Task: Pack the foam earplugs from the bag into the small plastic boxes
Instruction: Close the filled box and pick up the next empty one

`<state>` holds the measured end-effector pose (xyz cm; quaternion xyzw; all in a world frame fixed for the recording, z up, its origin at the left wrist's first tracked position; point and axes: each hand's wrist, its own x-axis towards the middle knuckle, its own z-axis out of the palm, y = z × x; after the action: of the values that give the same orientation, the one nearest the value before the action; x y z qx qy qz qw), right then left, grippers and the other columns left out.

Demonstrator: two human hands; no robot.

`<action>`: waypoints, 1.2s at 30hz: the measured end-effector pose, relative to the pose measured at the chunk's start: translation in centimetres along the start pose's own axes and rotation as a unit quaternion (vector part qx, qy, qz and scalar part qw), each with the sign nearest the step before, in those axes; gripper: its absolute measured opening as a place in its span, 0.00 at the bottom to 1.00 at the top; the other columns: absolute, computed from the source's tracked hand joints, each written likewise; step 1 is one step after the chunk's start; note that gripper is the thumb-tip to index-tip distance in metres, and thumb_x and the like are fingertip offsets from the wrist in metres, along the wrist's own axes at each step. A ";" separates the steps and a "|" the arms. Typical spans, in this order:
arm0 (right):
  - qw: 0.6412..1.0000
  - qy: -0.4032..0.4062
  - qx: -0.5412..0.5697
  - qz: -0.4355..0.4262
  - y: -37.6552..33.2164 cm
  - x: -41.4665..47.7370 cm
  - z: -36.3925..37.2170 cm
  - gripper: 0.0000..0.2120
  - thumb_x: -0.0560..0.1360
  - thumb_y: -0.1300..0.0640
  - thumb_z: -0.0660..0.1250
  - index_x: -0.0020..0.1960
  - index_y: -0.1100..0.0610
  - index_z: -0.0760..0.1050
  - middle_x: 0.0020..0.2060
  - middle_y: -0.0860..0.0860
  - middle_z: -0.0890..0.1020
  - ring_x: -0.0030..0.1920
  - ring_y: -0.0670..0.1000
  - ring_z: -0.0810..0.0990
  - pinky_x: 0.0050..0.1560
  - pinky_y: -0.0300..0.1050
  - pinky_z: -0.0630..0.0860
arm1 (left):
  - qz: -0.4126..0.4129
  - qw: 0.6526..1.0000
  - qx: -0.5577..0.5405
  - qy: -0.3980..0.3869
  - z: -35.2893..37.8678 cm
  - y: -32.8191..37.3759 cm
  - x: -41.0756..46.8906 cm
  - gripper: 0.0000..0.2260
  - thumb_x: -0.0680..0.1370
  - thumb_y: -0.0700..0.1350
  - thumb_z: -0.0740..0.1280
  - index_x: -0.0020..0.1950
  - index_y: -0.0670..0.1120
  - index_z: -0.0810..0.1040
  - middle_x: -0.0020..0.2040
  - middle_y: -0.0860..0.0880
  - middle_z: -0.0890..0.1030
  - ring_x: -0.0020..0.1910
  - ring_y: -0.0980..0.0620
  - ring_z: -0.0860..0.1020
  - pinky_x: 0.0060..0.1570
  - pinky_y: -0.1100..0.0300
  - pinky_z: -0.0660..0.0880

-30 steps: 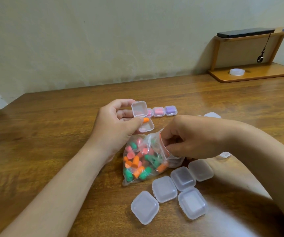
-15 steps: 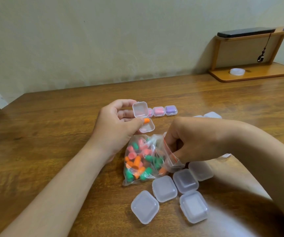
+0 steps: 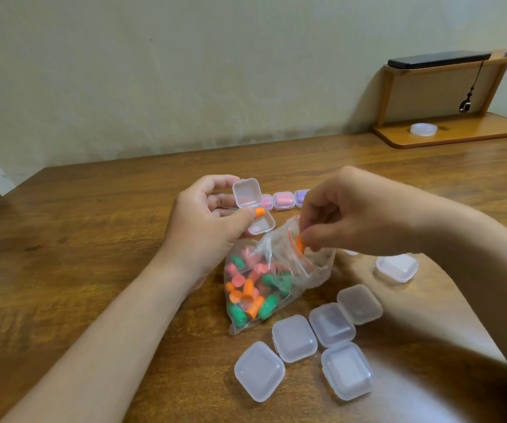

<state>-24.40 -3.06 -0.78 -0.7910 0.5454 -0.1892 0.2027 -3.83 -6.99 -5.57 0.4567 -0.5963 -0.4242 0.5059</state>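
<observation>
A clear zip bag (image 3: 264, 282) of orange, green and pink foam earplugs lies on the wooden table (image 3: 93, 245). My left hand (image 3: 206, 227) holds an open small plastic box (image 3: 255, 209), lid up, with an orange earplug (image 3: 260, 212) under my thumb at its rim. My right hand (image 3: 337, 218) pinches another orange earplug (image 3: 299, 244) just above the bag's mouth. Three filled boxes (image 3: 284, 200) with pink and purple plugs stand in a row behind my hands.
Several shut empty boxes (image 3: 295, 338) lie in front of the bag, and another one (image 3: 397, 267) sits to the right under my forearm. A wooden shelf (image 3: 453, 132) with a black device and a white round lid stands at the back right by the wall.
My right hand has come up out of the bag with an orange earplug pinched in its fingers. The bag has tipped and shifted slightly. My left hand keeps holding the open box.
</observation>
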 end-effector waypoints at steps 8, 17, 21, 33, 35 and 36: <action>0.974 0.198 0.110 -0.008 0.7 1.0 0.7 0.03 0.73 0.57 0.74 0.41 0.52 0.84 0.35 0.46 0.85 0.39 0.44 0.84 0.45 0.51 0.83 | 0.022 0.999 -0.038 -0.013 0.2 0.6 -0.4 0.18 0.70 0.36 0.78 0.56 0.46 0.80 0.49 0.45 0.85 0.48 0.49 0.85 0.45 0.54 0.83; 0.973 0.202 0.107 -0.033 0.4 1.5 2.7 0.01 0.73 0.56 0.74 0.43 0.53 0.84 0.37 0.45 0.84 0.39 0.46 0.83 0.43 0.53 0.81 | 0.000 0.989 -0.133 -0.065 0.3 1.1 -0.9 0.24 0.63 0.40 0.77 0.58 0.39 0.80 0.49 0.44 0.86 0.51 0.45 0.85 0.46 0.52 0.83; 0.972 0.207 0.109 -0.031 0.5 1.7 3.0 0.01 0.73 0.56 0.74 0.42 0.52 0.84 0.36 0.45 0.84 0.39 0.44 0.83 0.44 0.51 0.82 | -0.007 0.988 -0.140 -0.069 0.3 1.1 -1.0 0.21 0.65 0.37 0.76 0.57 0.39 0.80 0.48 0.44 0.86 0.49 0.44 0.86 0.45 0.53 0.83; 0.971 0.193 0.137 -0.017 0.2 1.5 2.5 0.02 0.73 0.57 0.74 0.42 0.52 0.83 0.37 0.45 0.84 0.40 0.44 0.83 0.45 0.52 0.83 | -0.088 0.970 -0.204 -0.103 0.2 1.8 -1.2 0.19 0.71 0.37 0.72 0.61 0.39 0.78 0.52 0.39 0.86 0.51 0.45 0.86 0.44 0.60 0.83; 0.971 0.200 0.126 -0.026 0.2 1.4 2.4 0.02 0.74 0.57 0.73 0.43 0.52 0.84 0.37 0.45 0.84 0.40 0.44 0.83 0.45 0.52 0.82 | -0.104 0.962 -0.228 -0.107 0.1 1.9 -1.1 0.17 0.73 0.35 0.70 0.62 0.38 0.77 0.51 0.40 0.86 0.48 0.47 0.86 0.45 0.60 0.83; 0.970 0.208 0.122 -0.032 0.2 1.4 2.4 0.02 0.74 0.56 0.73 0.43 0.51 0.84 0.36 0.45 0.84 0.39 0.44 0.83 0.44 0.52 0.82 | -0.106 0.961 -0.234 -0.104 0.1 1.9 -1.0 0.17 0.73 0.36 0.70 0.62 0.38 0.77 0.50 0.40 0.86 0.47 0.48 0.86 0.45 0.60 0.83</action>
<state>-22.85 -4.14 -2.76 -0.7204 0.5230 -0.4212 0.1737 -4.07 -5.60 -3.98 0.3394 -0.4777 -0.6483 0.4861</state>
